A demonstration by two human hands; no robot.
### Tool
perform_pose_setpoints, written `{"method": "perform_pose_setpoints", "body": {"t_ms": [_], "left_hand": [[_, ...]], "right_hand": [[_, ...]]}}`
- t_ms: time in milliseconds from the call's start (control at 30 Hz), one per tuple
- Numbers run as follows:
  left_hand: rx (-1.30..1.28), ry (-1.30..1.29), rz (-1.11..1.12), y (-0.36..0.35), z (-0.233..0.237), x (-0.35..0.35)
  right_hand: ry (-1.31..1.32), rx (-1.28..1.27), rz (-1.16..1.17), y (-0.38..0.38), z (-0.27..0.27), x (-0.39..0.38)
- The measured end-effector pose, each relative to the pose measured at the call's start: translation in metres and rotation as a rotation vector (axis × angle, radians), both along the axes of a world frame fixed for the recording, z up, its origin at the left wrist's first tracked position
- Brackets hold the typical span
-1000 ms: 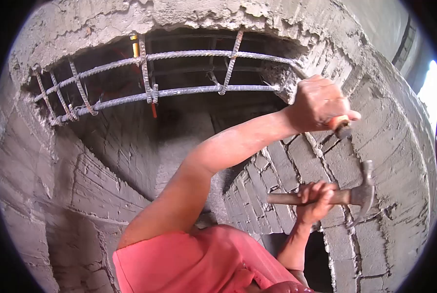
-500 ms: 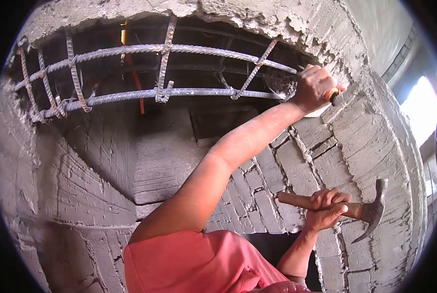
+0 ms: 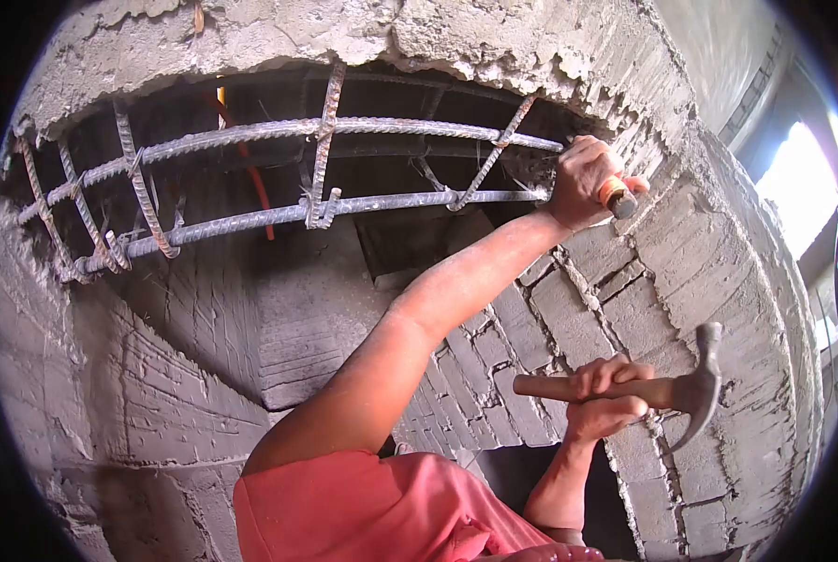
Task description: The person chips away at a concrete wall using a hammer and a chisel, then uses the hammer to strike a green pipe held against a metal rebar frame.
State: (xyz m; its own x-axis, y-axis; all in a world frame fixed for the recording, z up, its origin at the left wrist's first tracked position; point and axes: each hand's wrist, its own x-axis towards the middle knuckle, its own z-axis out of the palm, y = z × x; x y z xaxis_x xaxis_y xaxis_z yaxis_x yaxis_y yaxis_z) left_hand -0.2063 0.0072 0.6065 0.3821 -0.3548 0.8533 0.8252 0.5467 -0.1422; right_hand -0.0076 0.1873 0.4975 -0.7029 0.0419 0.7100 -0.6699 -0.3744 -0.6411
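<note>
My left hand reaches up and is closed around a chisel with an orange grip. Its butt end points toward me, and most of the tool is hidden by my fingers. The hand is at the right end of the steel reinforcing bars, where they meet rough, chipped concrete. Lower down, my right hand grips a claw hammer by the middle of its wooden handle. The hammer's head lies to the right, its curved claw pointing down, well apart from the chisel.
Tied bars cross a dark opening under a broken concrete edge. An orange-red tube hangs behind them. Grey blockwork with rough mortar joints fills the right side below. A bright window opening is at far right.
The view has shifted a little, so the bars sit lower. My left hand with the chisel is slightly further left and lower; the hammer has moved slightly left and up.
</note>
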Motion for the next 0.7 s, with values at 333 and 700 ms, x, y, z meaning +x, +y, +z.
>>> {"method": "perform_pose_setpoints", "body": {"t_ms": [333,700], "left_hand": [[0.159,-0.029,-0.004,0.007,0.0,0.008],[0.16,-0.043,0.018,0.002,-0.001,0.011]], "right_hand": [[0.546,0.194,-0.164,-0.034,0.035,-0.003],[0.374,0.108,0.021,-0.035,0.039,0.024]]}}
